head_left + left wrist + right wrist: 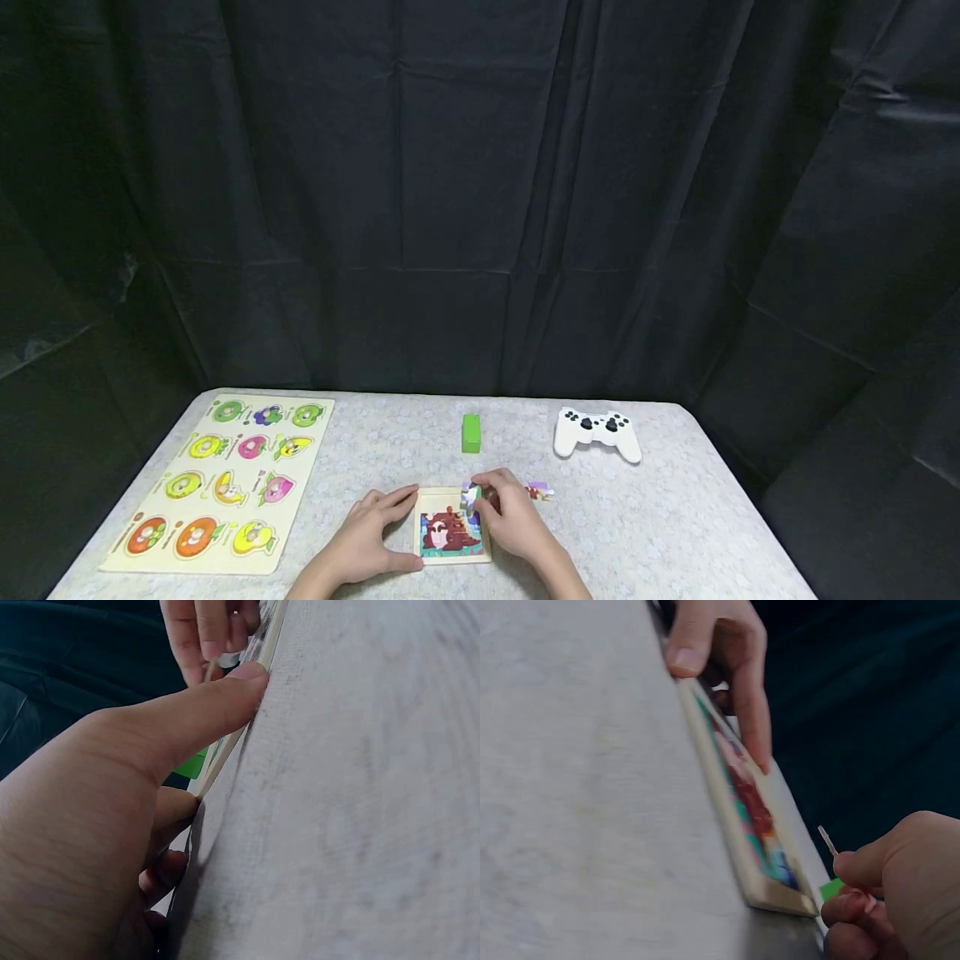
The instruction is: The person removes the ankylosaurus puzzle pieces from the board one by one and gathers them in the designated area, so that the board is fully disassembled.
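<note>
- Tray (453, 561)'s at bottom centre, puzzle partly filled
- Right hand (510, 512) has a piece (468, 497) pinched over its upper right
- Left hand (367, 533)'s spread wide, thumb and finger touching the left corners
- At least one loose piece (538, 492) right of that
- Green block (471, 433) above, controller (597, 437) lower right, fruit board (202, 564) lower left

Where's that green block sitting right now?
In the head view, the green block is on the table, beyond the puzzle tray and left of the white game controller.

High forward-down head view, close sideways wrist views sharing puzzle tray (435, 500)
</note>
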{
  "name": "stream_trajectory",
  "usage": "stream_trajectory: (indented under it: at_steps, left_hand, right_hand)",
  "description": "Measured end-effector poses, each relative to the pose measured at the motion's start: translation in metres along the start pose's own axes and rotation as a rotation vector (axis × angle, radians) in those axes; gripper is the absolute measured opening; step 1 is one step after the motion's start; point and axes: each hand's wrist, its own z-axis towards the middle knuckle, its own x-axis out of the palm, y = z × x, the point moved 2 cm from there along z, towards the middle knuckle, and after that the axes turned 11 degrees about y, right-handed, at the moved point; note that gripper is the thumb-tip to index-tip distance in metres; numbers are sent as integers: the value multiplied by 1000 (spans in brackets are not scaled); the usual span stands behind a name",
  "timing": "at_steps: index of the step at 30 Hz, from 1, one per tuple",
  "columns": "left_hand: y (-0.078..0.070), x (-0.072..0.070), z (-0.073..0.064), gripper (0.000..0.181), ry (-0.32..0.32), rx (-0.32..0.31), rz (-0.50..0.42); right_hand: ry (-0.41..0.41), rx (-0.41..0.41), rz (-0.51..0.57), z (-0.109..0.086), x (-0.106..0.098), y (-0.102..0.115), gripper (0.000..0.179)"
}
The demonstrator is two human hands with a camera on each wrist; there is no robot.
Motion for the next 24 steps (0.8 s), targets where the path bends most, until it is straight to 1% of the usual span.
stream_trajectory:
  at_steps: [3, 8, 11, 16, 20, 22, 24]
  left_hand:
    - [-1, 0, -1, 100, -2, 12, 13]
    - [-3, 0, -2, 99, -9, 24, 24]
    - [-2, 0, -3, 100, -12, 14, 14]
    - [-3, 0, -4, 100, -17, 13, 11]
    - [-2, -1, -2, 100, -18, 17, 22]
    - [-1, -1, -1, 100, -18, 19, 23]
    - [-1, -1, -1, 100, -17, 22, 22]
  right_hand:
    - [-14, -6, 0, 0, -11, 0, 27]
    - [-68, 29, -15, -3, -36, -9, 29]
    - [-107, 75, -33, -8, -54, -20, 30]
    - [-149, 150, -84, -26, -85, -46, 30]
    - [-140, 242, -128, -40, -104, -69, 31]
    - [-127, 287, -149, -45, -110, -79, 30]
    - [-109, 309, -167, -49, -113, -86, 30]
